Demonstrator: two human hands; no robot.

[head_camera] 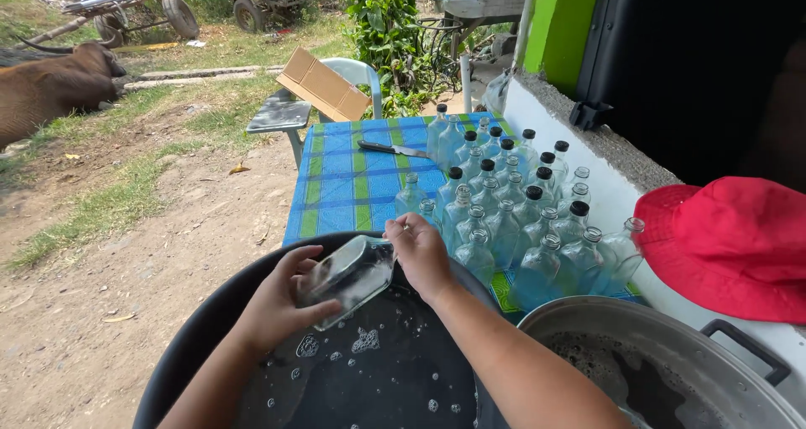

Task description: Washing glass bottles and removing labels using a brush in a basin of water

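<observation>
A clear flat glass bottle (346, 276) lies tilted between both hands above the soapy water of a black tub (201, 332). The left hand (281, 303) grips its base; the right hand (421, 253) closes round its neck, beside the bottles (512, 219) on the tabletop (344, 190).

Your left hand (281, 299) is cupped, fingers curled forward and thumb spread along the near side, gripping from below. Your right hand (420, 253) sits just beyond and to its right, knuckles up, fingers bent down. Both bare forearms angle inward.
</observation>
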